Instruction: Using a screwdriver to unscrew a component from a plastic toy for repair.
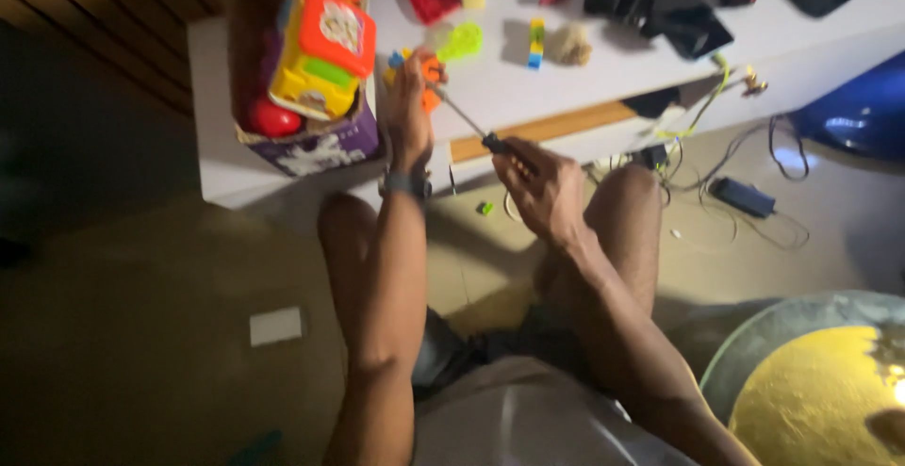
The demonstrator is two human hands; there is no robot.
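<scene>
A small orange toy (429, 75), likely light rigid plastic, is gripped in the closed left hand (407, 108) while a thin screwdriver (464, 117) is pinched by its handle in the right hand (539, 183) at 4 o'clock.

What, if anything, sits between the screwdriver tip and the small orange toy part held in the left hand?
Nothing visible does. The right hand holds the screwdriver by its handle, and the shaft runs straight to the orange toy part gripped in the left hand. Blur hides the exact contact point.
</scene>
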